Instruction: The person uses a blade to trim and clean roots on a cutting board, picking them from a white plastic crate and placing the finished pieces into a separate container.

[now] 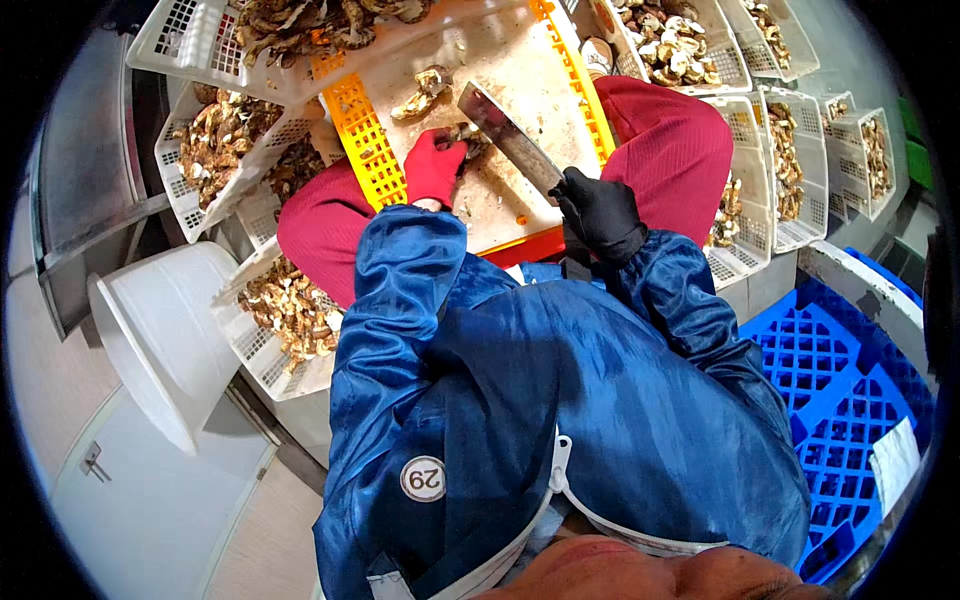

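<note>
My left hand (433, 167), in a red glove, is closed around a brownish mushroom (474, 143) low on a pale, stained board (510, 207). Its fingers hide part of the piece. A black glove covers my right hand (603, 214), which is wrapped round the handle of a cleaver (515, 140). The wide, flat blade slants up and left over the board, its far end just above the held mushroom. Farther up the board lies another mushroom (424, 93), pale with brown patches. Yellow perforated crate walls (362, 130) flank the board, between my knees.
White perforated baskets (183, 195) full of mushrooms stand on the left, one (165, 40) overhanging the board's far left. More baskets (760, 235) line the right. A white tub (165, 330) leans at lower left, and blue crates (835, 440) sit at lower right.
</note>
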The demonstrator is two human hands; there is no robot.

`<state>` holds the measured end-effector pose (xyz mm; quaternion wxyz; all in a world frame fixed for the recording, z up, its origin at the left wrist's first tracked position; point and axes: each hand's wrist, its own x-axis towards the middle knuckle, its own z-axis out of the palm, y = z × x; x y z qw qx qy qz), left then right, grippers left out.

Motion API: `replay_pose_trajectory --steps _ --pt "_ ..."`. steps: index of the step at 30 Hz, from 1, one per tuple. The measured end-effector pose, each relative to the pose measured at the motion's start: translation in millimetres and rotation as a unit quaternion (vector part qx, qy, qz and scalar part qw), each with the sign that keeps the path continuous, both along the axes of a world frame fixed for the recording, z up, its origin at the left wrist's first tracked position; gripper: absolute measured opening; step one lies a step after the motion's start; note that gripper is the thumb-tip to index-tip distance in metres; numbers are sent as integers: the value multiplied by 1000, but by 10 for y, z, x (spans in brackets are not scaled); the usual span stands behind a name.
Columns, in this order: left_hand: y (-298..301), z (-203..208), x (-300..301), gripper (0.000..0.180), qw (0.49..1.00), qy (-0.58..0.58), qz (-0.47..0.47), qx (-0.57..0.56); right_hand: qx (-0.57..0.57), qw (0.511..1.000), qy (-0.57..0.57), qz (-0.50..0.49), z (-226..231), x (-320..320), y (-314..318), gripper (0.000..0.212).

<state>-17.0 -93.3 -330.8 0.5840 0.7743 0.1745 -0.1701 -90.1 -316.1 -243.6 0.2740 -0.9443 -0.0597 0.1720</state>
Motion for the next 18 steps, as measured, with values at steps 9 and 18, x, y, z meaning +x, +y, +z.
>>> replay_pose_trajectory --steps 9,18 --pt "-82 -125 -161 39 951 -203 -55 227 -57 997 37 35 -21 58 121 19" --pt "142 45 -253 41 981 -109 72 -144 292 928 68 -221 -671 257 111 29"
